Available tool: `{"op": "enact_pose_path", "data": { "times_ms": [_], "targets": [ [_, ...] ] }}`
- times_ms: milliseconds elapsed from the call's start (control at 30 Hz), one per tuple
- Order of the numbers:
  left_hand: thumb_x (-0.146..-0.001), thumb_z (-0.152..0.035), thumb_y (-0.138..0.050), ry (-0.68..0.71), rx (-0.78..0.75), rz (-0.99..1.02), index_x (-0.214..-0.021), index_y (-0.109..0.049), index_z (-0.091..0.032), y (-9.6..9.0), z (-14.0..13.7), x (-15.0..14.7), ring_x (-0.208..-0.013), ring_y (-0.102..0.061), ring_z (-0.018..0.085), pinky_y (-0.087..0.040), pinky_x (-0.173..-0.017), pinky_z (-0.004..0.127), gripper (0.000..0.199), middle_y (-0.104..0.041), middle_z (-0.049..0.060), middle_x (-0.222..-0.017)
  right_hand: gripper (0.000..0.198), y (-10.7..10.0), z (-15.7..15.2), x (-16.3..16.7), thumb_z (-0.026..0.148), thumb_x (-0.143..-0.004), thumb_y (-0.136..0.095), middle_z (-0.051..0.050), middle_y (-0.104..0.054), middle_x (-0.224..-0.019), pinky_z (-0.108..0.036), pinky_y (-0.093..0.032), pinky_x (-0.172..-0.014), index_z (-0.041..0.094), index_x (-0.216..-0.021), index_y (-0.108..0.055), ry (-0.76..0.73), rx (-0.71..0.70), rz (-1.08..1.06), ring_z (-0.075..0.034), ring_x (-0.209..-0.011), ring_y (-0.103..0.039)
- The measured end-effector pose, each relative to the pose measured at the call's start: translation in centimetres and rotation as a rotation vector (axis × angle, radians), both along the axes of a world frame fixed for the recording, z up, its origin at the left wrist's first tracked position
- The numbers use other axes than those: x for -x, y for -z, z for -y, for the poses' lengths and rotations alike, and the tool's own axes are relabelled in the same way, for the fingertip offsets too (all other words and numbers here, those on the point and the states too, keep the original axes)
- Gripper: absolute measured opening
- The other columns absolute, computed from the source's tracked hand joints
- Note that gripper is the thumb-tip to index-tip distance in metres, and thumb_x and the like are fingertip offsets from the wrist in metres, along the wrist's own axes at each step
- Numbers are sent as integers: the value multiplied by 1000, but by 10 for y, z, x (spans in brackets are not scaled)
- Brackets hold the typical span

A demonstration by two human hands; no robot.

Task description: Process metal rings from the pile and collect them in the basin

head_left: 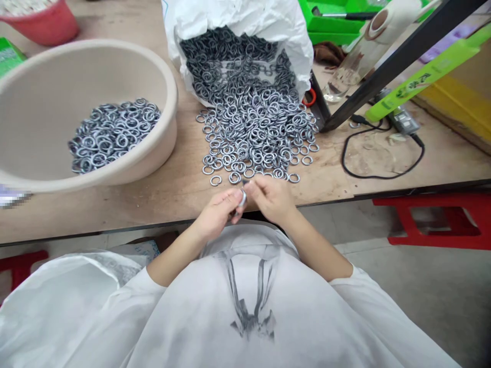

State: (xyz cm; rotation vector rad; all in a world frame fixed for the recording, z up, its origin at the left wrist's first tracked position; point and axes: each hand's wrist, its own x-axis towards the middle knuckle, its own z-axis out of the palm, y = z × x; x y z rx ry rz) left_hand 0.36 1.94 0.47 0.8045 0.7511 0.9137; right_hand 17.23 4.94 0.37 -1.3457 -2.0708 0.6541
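Note:
Just past the table's front edge, my two hands meet close together. My left hand [218,213] is closed, pinching a shiny metal ring [242,198] between thumb and fingers. Beside it, my right hand [271,198] is closed too, its thumb and fingertips at the top of that ring. A small dark bit shows at the right fingertips, too small to name. Right beyond my hands lies a loose pile of grey metal rings [255,128], spilling from a white sack [238,15] that lies on its side with its mouth toward me.
A large beige basin [169,102] with more rings stands on the left. On the right are a dark metal bar [383,66], a bright green strip [425,76], a black cable [343,153] and a clear bottle [345,76]. A red stool [402,230] stands below the table.

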Motion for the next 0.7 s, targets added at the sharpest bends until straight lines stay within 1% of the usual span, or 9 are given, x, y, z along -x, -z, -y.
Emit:
{"op": "enact_pose_path", "data": {
  "times_ms": [67,100,167,233,267,333,433,600,700],
  "targets": [
    [-83,-50,-68,76,-4,17,-60,-52,-15,-3,2,3,-47,-43,7,-33,-44,22,45,-46,-2,-60,54,4,-10,-6,58,-100,-33,-1,-57,-65,-27,-29,-60,20,-72,-58,127,6,42,-15,-63,-50],
    [-84,-49,-68,56,-3,25,-60,-52,-15,-5,2,5,-47,-44,6,-34,-45,22,45,-47,-1,-62,52,6,-14,-8,57,-100,-35,-3,-60,-70,-27,-30,-62,20,-76,-61,155,-7,72,-16,-67,-53],
    [-82,-48,-70,-56,8,19,-64,-57,-15,-5,-1,10,-48,-46,6,-35,-46,22,40,-50,-1,-64,45,9,-17,-10,55,-98,-43,-6,-67,-85,-28,-31,-64,19,-88,-67,172,-31,183,-19,-78,-58],
    [-80,-42,-74,-148,37,3,-78,-66,-15,-3,-6,16,-51,-48,6,-38,-47,21,29,-56,0,-70,37,10,-17,-7,53,-95,-52,-8,-69,-98,-29,-29,-63,20,-99,-69,174,-31,342,-21,-83,-60],
    [-78,-38,-75,-175,56,1,-89,-69,-16,-2,-9,19,-52,-49,6,-39,-48,20,26,-59,0,-73,34,10,-15,-5,50,-95,-54,-8,-69,-101,-30,-27,-62,21,-101,-70,178,-24,416,-22,-83,-60],
    [-75,-30,-77,-218,89,20,-102,-69,-19,0,-13,23,-53,-50,6,-40,-47,18,30,-63,0,-79,30,10,-13,0,44,-96,-52,-8,-68,-101,-31,-24,-60,22,-103,-70,184,-15,516,-22,-82,-60],
    [-72,-26,-77,-265,132,43,-94,-68,-18,-2,-15,26,-54,-52,6,-39,-44,16,26,-63,0,-77,29,9,-14,3,40,-98,-48,-9,-67,-102,-32,-23,-59,23,-105,-70,178,-19,564,-23,-81,-60],
    [-69,-34,-79,-284,165,24,-80,-59,-17,-4,-16,26,-53,-52,7,-34,-38,16,28,-59,-1,-76,25,9,-23,0,30,-97,-48,-10,-66,-104,-31,-29,-63,20,-104,-70,129,-9,477,-23,-86,-60],
    [-73,-39,-79,-352,62,-90,-80,-56,-18,2,-16,20,-47,-44,5,-28,-36,16,31,-53,-5,-68,21,9,-22,1,32,-95,-51,-8,-65,-95,-30,-36,-68,18,-99,-67,123,58,112,-21,-84,-58]
  ]
}}
